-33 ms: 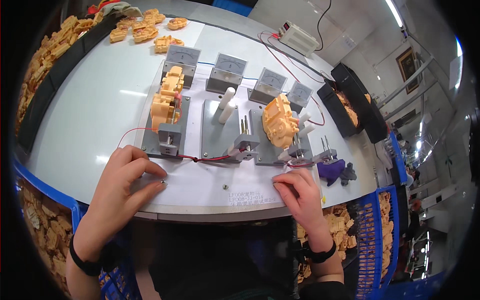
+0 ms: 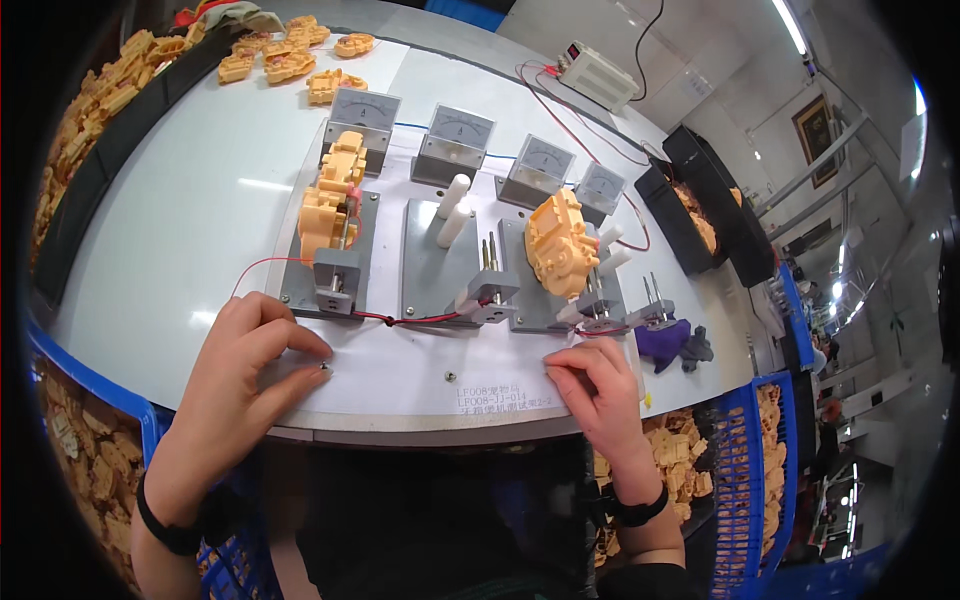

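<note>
My left hand (image 2: 238, 360) rests at the front left of a white test board (image 2: 400, 375). Its thumb and index finger are apart, their tips beside a small metal screw (image 2: 325, 367). My right hand (image 2: 603, 392) lies at the board's front right, fingers bent, thumb and index tip slightly apart with nothing visible between them. Beyond my left hand, an orange plastic gearbox (image 2: 325, 215) with a thin red wire stands on a grey fixture (image 2: 290, 300). Another orange gearbox (image 2: 560, 245) sits on a fixture farther right. Between them, a grey fixture (image 2: 425, 260) with white pegs (image 2: 455, 222) holds no gearbox.
Several needle meters (image 2: 460, 130) line the back of the board. Loose gearboxes (image 2: 290, 66) lie behind. Black bins (image 2: 690, 230) stand right, near a power supply (image 2: 597, 77). A purple cloth (image 2: 664, 343) lies by the right fixture. Blue crates (image 2: 740, 480) of orange parts flank me.
</note>
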Demonstrator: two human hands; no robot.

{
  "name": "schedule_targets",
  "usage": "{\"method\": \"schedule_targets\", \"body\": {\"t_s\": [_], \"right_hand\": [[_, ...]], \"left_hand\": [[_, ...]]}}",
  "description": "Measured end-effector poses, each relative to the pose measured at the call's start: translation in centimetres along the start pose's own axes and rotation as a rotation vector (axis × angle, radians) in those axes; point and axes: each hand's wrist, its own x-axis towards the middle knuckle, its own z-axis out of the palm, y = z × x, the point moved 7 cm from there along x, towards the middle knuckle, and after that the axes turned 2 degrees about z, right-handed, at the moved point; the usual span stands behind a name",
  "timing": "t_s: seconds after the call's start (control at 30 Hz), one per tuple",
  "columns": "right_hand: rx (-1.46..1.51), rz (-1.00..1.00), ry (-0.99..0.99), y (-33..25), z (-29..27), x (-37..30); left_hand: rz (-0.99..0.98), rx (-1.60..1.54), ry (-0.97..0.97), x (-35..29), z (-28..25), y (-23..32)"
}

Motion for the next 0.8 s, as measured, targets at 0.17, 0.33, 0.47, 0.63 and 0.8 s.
{"method": "schedule_targets", "body": {"t_s": [0.17,0.33,0.47,0.63,0.8], "right_hand": [[0.008,0.007,0.048,1.0,0.4,-0.3],[0.015,-0.064,0.049,1.1,0.3,-0.1],[0.014,-0.048,0.071,1.0,0.3,-0.3],[0.094,0.032,0.121,1.1,0.1,-0.5],[0.164,0.075,0.158,1.3,-0.4,-0.6]], "left_hand": [[-0.006,0.019,-0.005,0.0,0.3,-0.2],[-0.067,-0.023,-0.001,0.1,0.3,-0.3],[-0.062,-0.017,-0.001,0.1,0.2,-0.1],[0.005,0.027,0.023,0.1,0.2,0.2],[0.016,0.028,0.018,-0.3,0.0,0.3]]}}
